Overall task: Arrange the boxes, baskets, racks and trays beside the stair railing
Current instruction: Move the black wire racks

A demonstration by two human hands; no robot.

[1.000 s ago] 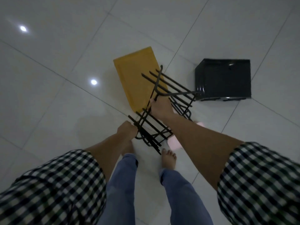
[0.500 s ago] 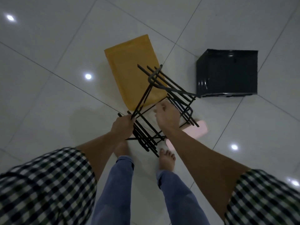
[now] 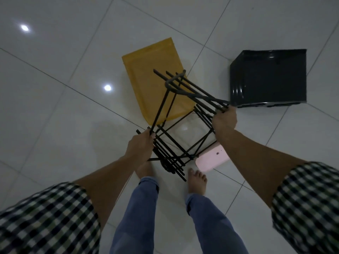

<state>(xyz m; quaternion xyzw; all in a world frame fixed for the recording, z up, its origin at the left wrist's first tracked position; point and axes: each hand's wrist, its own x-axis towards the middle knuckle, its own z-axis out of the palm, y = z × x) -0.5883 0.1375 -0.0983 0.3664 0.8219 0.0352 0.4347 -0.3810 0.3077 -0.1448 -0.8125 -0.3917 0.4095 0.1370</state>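
A black metal wire rack [image 3: 180,123] hangs above the floor between both hands, spread out into an open frame. My left hand [image 3: 140,146] grips its lower left bars. My right hand [image 3: 222,120] grips its right end. Under the rack's far side lies a yellow plastic tray [image 3: 152,77] flat on the tiles. A black box-like crate [image 3: 269,77] stands on the floor to the right. A pale pink tray [image 3: 212,159] lies beside my right foot, partly hidden by the rack.
White glossy floor tiles [image 3: 64,116] stretch all around, with lamp reflections at the left. My bare feet [image 3: 198,180] stand just below the rack. No stair railing is in view.
The rack has been pulled open wider. My right hand slid from the rack's middle to its right end, and my left hand stayed on the lower left bars.
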